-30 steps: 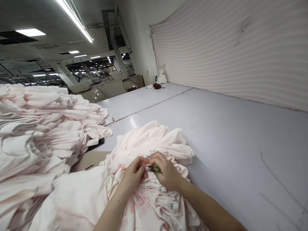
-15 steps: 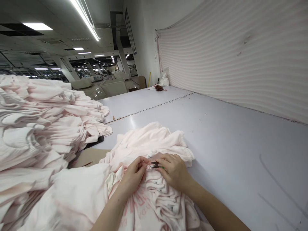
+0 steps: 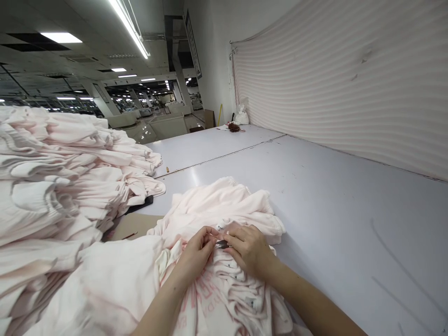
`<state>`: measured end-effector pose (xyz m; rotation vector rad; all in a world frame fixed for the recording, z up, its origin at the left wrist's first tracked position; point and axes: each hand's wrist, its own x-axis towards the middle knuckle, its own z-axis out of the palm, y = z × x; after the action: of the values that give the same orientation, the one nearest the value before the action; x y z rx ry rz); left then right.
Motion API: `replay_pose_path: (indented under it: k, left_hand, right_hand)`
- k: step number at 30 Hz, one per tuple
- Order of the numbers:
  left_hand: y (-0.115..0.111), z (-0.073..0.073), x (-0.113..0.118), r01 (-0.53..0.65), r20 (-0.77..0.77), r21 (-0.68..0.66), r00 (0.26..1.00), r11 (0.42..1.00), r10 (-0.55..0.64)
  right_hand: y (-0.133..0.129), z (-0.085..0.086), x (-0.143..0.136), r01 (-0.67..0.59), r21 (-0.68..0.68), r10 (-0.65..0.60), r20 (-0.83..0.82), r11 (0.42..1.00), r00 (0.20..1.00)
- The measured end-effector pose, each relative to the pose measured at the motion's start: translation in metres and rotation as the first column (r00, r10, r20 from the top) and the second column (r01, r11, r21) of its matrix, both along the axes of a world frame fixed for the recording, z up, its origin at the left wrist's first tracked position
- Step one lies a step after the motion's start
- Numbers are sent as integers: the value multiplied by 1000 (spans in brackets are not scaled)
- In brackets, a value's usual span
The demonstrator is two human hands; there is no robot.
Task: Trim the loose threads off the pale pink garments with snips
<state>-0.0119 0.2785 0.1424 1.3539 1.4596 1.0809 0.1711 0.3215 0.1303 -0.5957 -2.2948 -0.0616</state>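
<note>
the right hand [image 3: 251, 252] is curled around a small pair of dark-bladed snips [image 3: 222, 244], its fingers closed over most of the tool so that the handles are hidden in the grasp; only the blades stick out past the fingertips, pointing toward the left hand, and how far apart they stand is too small to tell. the left hand [image 3: 199, 252] has its thumb and forefinger drawn together in a pinch on a bit of the pale pink garments [image 3: 224, 200], right in front of the blade tips, though the exact piece between the fingers is hidden. these garments lie bunched beneath and around both hands, spreading ahead of the grip as a smooth fold and back below it in layered edges, with red lettering [image 3: 206, 298] between the forearms. the bunch rests on a pale table [image 3: 336, 210], bare cloth-side edges ending just right of the right hand. to the left, near the bunch, lies a brown board [image 3: 138, 225], and beyond it rises a large heap of similar clothing [image 3: 70, 154].
</note>
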Motion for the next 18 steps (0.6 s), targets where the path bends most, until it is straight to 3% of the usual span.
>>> replay_pose_path:
  k: [4, 12, 15, 18]
  left_hand:
    - [-1, 4, 2, 15, -8, -10, 1000, 1000, -15]
    - [0, 2, 1, 18, 29, -34, 999, 999, -17]
    - [0, 4, 1, 7, 60, -38, 998, 999, -5]
    - [0, 7, 1, 4, 12, -73, 1000, 997, -3]
  right_hand:
    - [4, 2, 3, -54, -58, 53, -16, 997, 998]
    - [6, 1, 2, -78, -48, 73, -87, 996, 994]
    - [8, -2, 3, -40, -205, 1, -187, 978, 982]
    - [12, -5, 8, -47, -479, -99, -275, 877, 956]
